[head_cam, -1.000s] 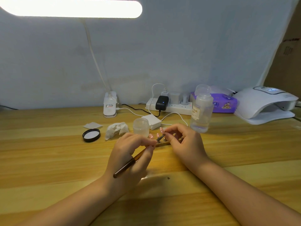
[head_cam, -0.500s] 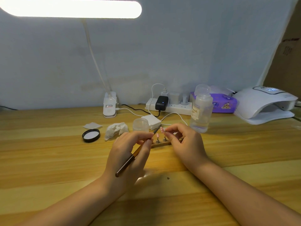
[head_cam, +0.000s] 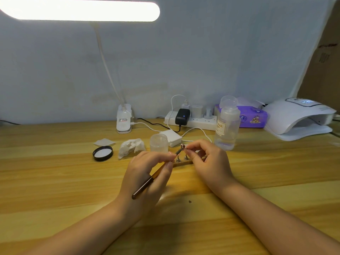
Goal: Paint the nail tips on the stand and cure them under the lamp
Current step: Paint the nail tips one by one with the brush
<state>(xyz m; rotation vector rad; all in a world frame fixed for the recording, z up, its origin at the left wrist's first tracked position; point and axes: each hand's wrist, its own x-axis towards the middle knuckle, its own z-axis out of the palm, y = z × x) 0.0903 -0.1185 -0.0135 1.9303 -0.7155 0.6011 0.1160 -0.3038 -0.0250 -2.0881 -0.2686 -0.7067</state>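
Two hands over a wooden table (head_cam: 55,177), left (head_cam: 147,173) gripping a brush (head_cam: 152,178), right (head_cam: 209,162) pinching a nail tip (head_cam: 183,146), pale wall (head_cam: 202,52) behind

Home nail-art desk: curing lamp (head_cam: 298,118), desk light (head_cam: 81,11), power strip (head_cam: 193,122).

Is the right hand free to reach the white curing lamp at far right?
Probably not yet: the right hand pinches a nail tip, though bare table lies toward the white curing lamp.
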